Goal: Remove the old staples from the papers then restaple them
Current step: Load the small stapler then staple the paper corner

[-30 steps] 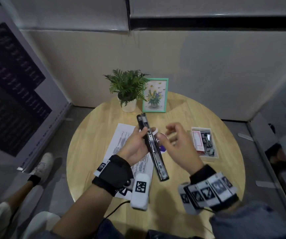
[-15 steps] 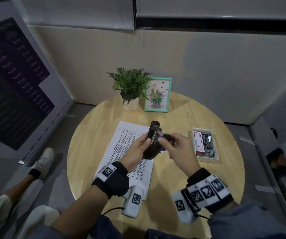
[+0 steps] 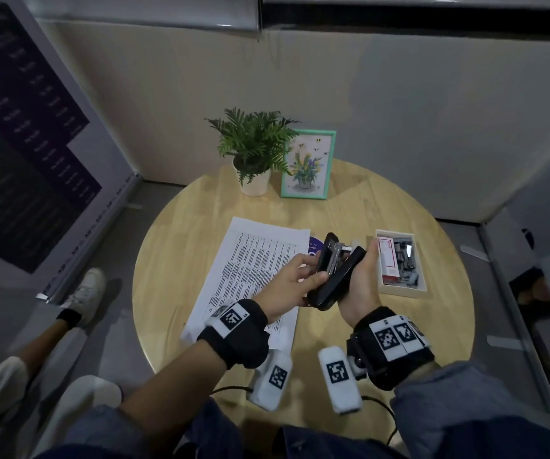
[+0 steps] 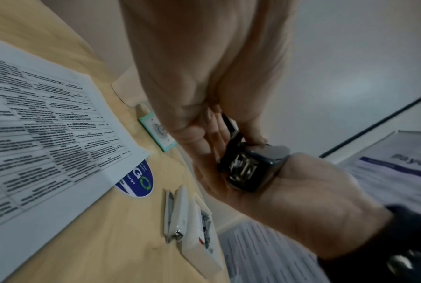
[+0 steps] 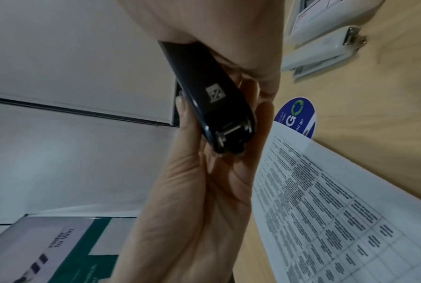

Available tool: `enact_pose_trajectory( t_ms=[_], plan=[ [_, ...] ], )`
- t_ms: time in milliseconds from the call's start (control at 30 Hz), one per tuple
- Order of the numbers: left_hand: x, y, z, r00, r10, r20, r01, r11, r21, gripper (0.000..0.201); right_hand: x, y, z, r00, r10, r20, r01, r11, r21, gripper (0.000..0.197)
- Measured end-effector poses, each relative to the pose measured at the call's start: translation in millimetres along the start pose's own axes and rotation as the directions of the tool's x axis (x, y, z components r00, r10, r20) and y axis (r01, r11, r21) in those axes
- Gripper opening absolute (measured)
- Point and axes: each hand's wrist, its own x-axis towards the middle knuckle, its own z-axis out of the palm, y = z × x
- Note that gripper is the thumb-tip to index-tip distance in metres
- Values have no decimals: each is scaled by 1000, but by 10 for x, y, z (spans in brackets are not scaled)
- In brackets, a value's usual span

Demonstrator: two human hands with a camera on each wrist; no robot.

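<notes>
Both halves of the black stapler (image 3: 335,270), splayed flat a second ago, are now nearly folded, gripped by left hand (image 3: 287,286) and right hand (image 3: 363,279); restapling is judged near.

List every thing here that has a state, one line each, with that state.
black stapler: hinged partly open, held above the table by both hands
left hand: grips the stapler
right hand: grips the stapler
papers: flat on the table
staple box: open
white stapler: lying beside the box
</notes>
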Motion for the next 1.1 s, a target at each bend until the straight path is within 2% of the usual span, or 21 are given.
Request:
enact_pose_trajectory(
  t_ms=[67, 167, 200, 267, 333, 400, 433, 500, 533, 567, 600, 667, 733, 767, 867, 933, 1000, 1067, 1100],
  plan=[
    [-8, -22, -57, 999, -23, -36, 25, 999, 49, 13, 69, 55, 42, 1000, 21, -4, -21, 1000, 11, 93],
    [20, 48, -351, 991, -90, -95, 111, 963, 244, 27, 193, 64, 64, 994, 3, -109, -8, 999, -47, 74],
    [65, 26, -543, 983, -80, -167, 132, 934, 333, 32, 233, 61, 45, 986, 13, -164, -24, 997, -68, 70],
    [132, -88, -995, 929, 0, -370, 195, 849, 491, 23, 338, 75, -24, 970, 41, -240, -67, 993, -100, 67],
    [150, -269, -1411, 845, -5, -535, 354, 754, 553, 19, 429, 121, -98, 951, 66, -302, -110, 985, -132, 64],
    [130, -479, -1673, 777, -63, -626, 530, 601, 598, 47, 469, 179, -133, 935, 60, -351, -133, 973, -188, 62],
    [104, -571, -1741, 760, -71, -646, 590, 495, 638, 61, 470, 216, -131, 928, 40, -369, -128, 968, -217, 62],
    [49, -720, -1789, 767, -56, -640, 622, 310, 719, 78, 463, 299, -106, 924, 12, -383, -116, 961, -251, 61],
    [29, -777, -1791, 786, -32, -618, 602, 270, 752, 81, 439, 332, -73, 929, 26, -370, -121, 964, -236, 62],
    [18, -805, -1785, 797, -6, -604, 581, 284, 763, 80, 414, 360, -39, 936, 57, -346, -135, 969, -205, 63],
    [26, -835, -1798, 805, 13, -594, 554, 346, 758, 78, 391, 383, -16, 943, 94, -320, -155, 973, -173, 64],
    [37, -812, -1808, 800, -17, -599, 530, 486, 695, 71, 338, 416, 5, 953, 146, -265, -181, 977, -115, 69],
    [56, -818, -1854, 799, -89, -595, 526, 584, 618, 63, 274, 433, 5, 971, 169, -169, -183, 981, -70, 76],
    [59, -818, -1871, 795, -134, -592, 541, 600, 590, 60, 241, 430, 1, 979, 173, -109, -179, 982, -53, 79],
    [53, -872, -1910, 810, -187, -556, 550, 569, 611, 61, 133, 389, 6, 985, 167, 52, -166, 986, -24, 84],
    [32, -862, -1873, 817, -160, -554, 533, 578, 618, 55, 72, 366, 24, 981, 156, 111, -154, 988, -28, 85],
    [4, -836, -1823, 814, -100, -572, 519, 566, 640, 63, 14, 344, 66, 977, 150, 148, -144, 988, -53, 88],
    [-25, -756, -1763, 814, 9, -581, 518, 442, 733, 75, -22, 328, 95, 974, 138, 181, -122, 988, -97, 92],
    [-38, -686, -1718, 824, 77, -562, 493, 390, 777, 73, -42, 321, 114, 971, 135, 197, -112, 986, -123, 93]
  ],
)
